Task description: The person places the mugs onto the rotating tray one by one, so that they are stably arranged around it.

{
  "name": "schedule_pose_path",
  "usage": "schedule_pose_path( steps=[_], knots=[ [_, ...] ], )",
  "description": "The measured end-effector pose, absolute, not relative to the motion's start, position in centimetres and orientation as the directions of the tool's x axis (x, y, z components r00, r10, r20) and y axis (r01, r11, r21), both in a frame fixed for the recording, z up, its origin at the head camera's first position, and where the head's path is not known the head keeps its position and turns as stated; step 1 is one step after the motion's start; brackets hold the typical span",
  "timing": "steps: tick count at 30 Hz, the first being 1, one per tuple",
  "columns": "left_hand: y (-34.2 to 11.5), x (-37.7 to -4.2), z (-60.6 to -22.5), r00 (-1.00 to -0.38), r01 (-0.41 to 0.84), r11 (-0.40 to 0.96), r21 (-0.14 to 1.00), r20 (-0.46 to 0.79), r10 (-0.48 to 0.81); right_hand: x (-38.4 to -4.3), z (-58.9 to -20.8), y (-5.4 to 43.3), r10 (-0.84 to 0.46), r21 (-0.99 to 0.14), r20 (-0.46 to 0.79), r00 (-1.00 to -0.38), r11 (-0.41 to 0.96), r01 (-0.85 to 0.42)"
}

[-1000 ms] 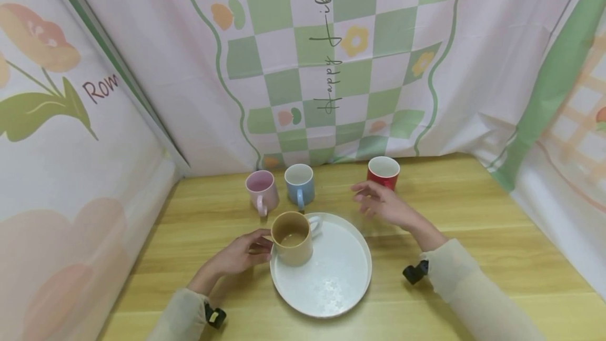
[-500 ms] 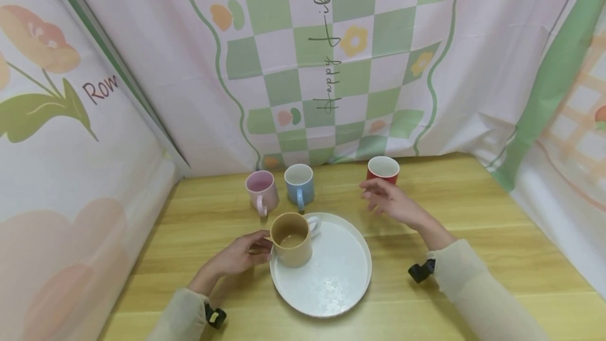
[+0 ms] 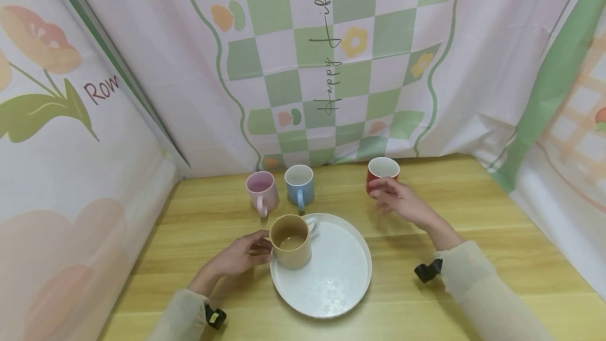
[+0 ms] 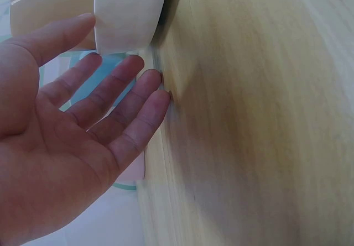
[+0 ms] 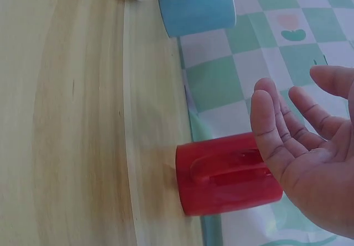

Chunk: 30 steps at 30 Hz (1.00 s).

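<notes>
A yellow mug (image 3: 295, 254) with a white handle stands on the left side of a round white tray (image 3: 331, 283). My left hand (image 3: 240, 254) is beside it at the tray's rim, fingers relaxed and spread; in the left wrist view the palm (image 4: 66, 141) shows with nothing held. At the back right stands a red mug (image 3: 374, 178), partly hidden by my right hand (image 3: 402, 201). That hand is in front of the mug with loosely bent fingers and holds nothing. In the right wrist view the red mug (image 5: 221, 179) turns its handle toward the camera, with the fingers overlapping its rim end.
A pink mug (image 3: 263, 193) and a blue mug (image 3: 300, 188) stand behind the tray, handles facing forward. The wooden table (image 3: 440, 188) reaches back to a patterned curtain (image 3: 360, 93). Another printed cloth (image 3: 71, 172) hangs along the left side.
My right hand has shifted to the right, from the left front of the red mug to right in front of it. The left hand and the mugs have stayed about where they were.
</notes>
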<state>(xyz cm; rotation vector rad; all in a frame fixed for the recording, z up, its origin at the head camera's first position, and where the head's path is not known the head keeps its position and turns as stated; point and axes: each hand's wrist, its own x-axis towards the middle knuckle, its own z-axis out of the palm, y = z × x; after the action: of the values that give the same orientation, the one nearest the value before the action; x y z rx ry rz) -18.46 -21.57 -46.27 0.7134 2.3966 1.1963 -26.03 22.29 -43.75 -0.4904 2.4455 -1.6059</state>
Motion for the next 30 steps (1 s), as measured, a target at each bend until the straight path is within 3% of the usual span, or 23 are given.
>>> schedule_pose_path(
  steps=[30],
  knots=[
    [-21.7,-18.5,-46.5,-0.803,0.281,0.507,0.815,-0.089,0.589,-26.1,-43.8,25.5,-0.284,-0.925,0.046,-0.958,0.350,-0.148]
  ],
)
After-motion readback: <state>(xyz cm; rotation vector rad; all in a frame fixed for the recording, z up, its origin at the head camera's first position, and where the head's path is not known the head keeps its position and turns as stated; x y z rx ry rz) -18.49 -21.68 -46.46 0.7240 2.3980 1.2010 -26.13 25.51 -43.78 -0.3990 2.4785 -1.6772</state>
